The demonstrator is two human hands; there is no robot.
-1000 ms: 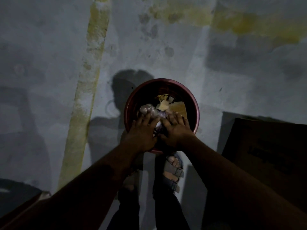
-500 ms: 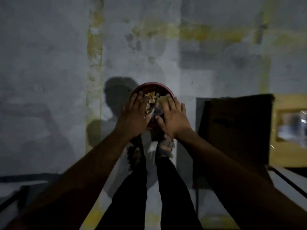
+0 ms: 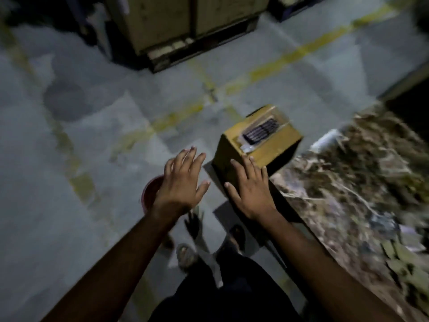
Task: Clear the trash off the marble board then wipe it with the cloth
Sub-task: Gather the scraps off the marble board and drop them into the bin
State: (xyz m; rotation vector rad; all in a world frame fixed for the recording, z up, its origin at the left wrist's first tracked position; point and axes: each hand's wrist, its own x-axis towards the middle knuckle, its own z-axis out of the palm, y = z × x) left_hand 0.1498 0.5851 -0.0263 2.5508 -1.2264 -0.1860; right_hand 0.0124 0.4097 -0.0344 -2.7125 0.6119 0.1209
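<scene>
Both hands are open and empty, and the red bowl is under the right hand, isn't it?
Not quite. In the head view the red bowl peeks out under the left hand, not the right hand. The rest holds: both hands are open with spread fingers and hold nothing.

I could read no text anywhere. The label [image 3: 260, 132] on top of the cardboard box [image 3: 257, 145] showed only dark blurred bars, and motion blur smeared any lettering it carried.
</scene>
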